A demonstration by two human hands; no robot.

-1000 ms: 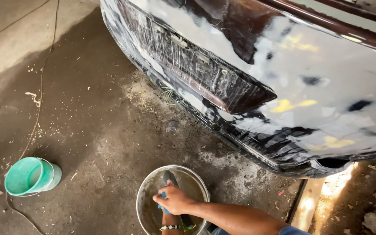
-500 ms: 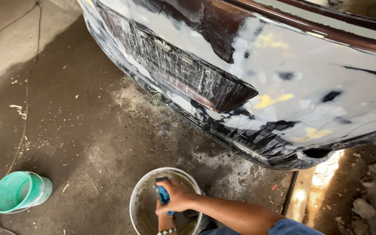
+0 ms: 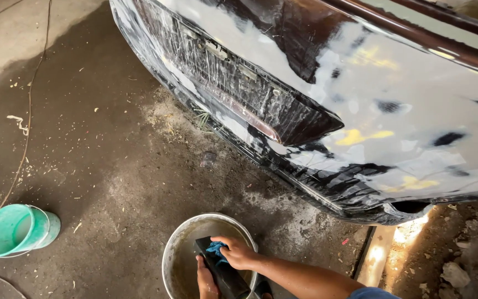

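Note:
A round metal bucket (image 3: 175, 243) of murky water stands on the wet floor at the bottom centre. Over it my left hand (image 3: 206, 279) grips the lower end of a black sanding block (image 3: 223, 272). My right hand (image 3: 240, 253) presses a blue cloth (image 3: 216, 249) onto the block's upper end. Above and to the right looms a dark car bumper (image 3: 327, 111), wet and streaked with white sanded patches and yellow filler spots.
A teal plastic bucket (image 3: 15, 230) lies tipped on its side at the left. A thin cord (image 3: 27, 111) runs along the concrete floor at the left. Rubble and a bright strip of light sit under the bumper's right corner (image 3: 377, 254).
The view has shifted a little. My left hand has come into sight on the block, and my right hand now holds the blue cloth against it over the bucket.

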